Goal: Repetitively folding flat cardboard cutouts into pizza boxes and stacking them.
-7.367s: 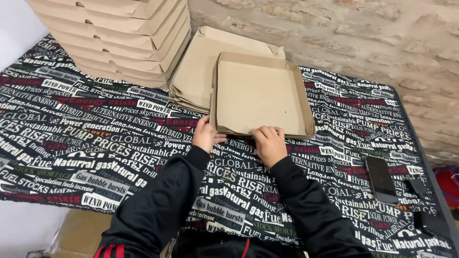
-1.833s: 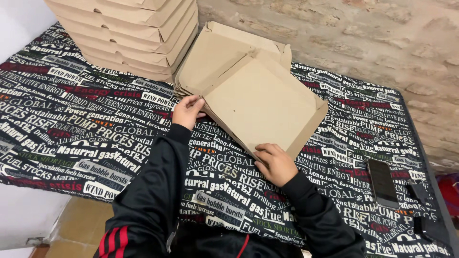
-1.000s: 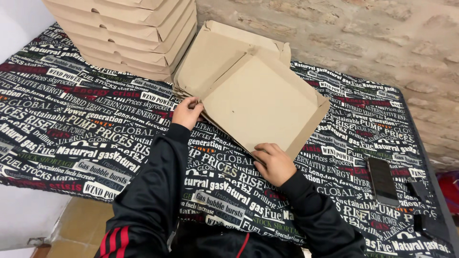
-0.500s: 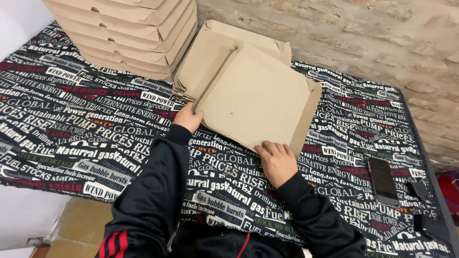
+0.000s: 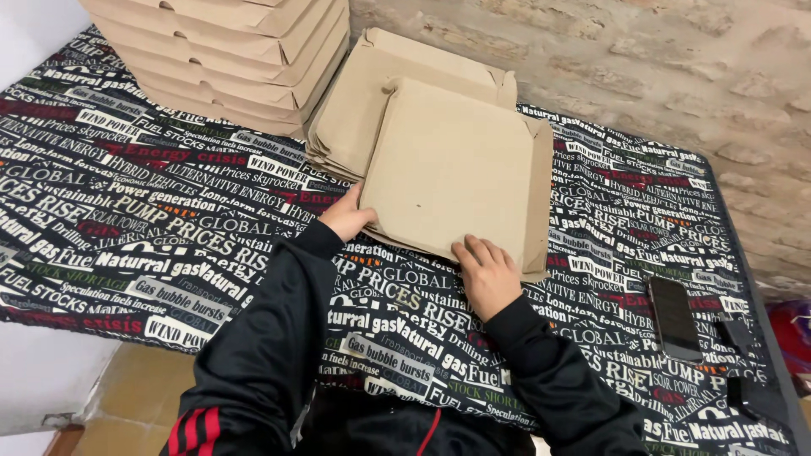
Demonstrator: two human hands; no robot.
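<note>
Tan cardboard boxes (image 5: 228, 59) stacked; dark phone screen (image 5: 673, 306) right.

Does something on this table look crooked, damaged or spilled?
Nothing looks spilled or torn. Only the cardboard box under the left hand and right hand lies turned askew to the table edge.

Stack of folded boxes (image 5: 228, 51), dark phone (image 5: 674, 306), printed tablecloth (image 5: 127, 194), brick wall (image 5: 659, 67)
</note>
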